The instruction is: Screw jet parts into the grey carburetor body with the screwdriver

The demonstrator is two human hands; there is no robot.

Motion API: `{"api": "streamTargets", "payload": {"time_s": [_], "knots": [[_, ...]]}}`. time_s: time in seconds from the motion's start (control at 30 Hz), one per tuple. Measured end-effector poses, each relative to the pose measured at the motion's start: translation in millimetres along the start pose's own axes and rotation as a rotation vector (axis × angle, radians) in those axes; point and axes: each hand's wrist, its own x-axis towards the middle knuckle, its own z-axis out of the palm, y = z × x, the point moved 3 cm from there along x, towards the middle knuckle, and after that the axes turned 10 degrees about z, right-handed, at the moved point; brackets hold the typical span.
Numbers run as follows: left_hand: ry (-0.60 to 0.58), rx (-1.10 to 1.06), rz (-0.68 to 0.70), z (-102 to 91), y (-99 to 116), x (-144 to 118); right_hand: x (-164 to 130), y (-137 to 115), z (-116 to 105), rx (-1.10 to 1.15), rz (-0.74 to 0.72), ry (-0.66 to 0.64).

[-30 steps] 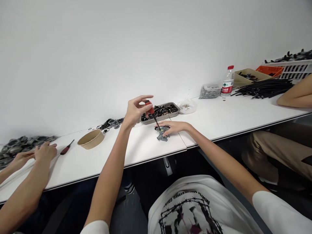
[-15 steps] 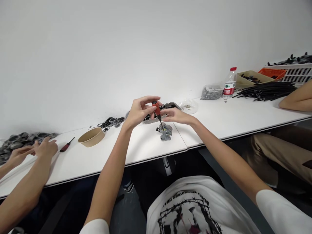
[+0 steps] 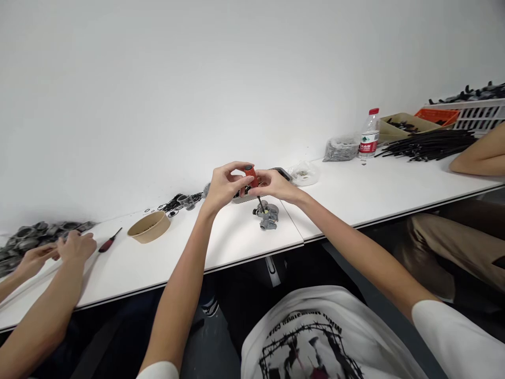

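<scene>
Bright, even light; warped edges.

Both hands grip screwdriver.

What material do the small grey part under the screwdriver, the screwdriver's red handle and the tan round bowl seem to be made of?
Small grey part: probably cast metal, dull grey with faint glints.
Red screwdriver handle, gripped by the left hand and right hand: likely plastic or rubber, smooth, evenly coloured.
Tan round bowl: apparently paper or kraft card, matte, thin-rimmed.
</scene>
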Motion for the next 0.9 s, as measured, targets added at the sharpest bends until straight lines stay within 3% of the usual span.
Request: {"api": "streamTargets", "payload": {"time_s": [0.27, 0.4, 0.57, 0.73, 0.9], "knots": [[-0.066, -0.066, 0.032, 3.9, 8.1, 0.1, 1.8, -3.8, -2.0, 0.054, -0.010, -0.012], [0.009, -0.030, 0.040, 6.2, 9.2, -0.1, 1.7, 0.7, 0.5, -0.151, -0.015, 0.013], [-0.026, -0.088, 0.035, 4.6, 13.7, -0.8, -20.4, 47.3, -12.1, -0.494, 0.177, -0.076], [-0.008, -0.114, 0.033, 5.5, 10.7, -2.6, -36.1, 99.0, -17.9, -0.413, 0.274, -0.102], [0.087, -0.082, 0.030, 4.9, 9.3, -3.0, -39.5, 106.1, -14.6, -0.412, 0.252, 0.017]]}}
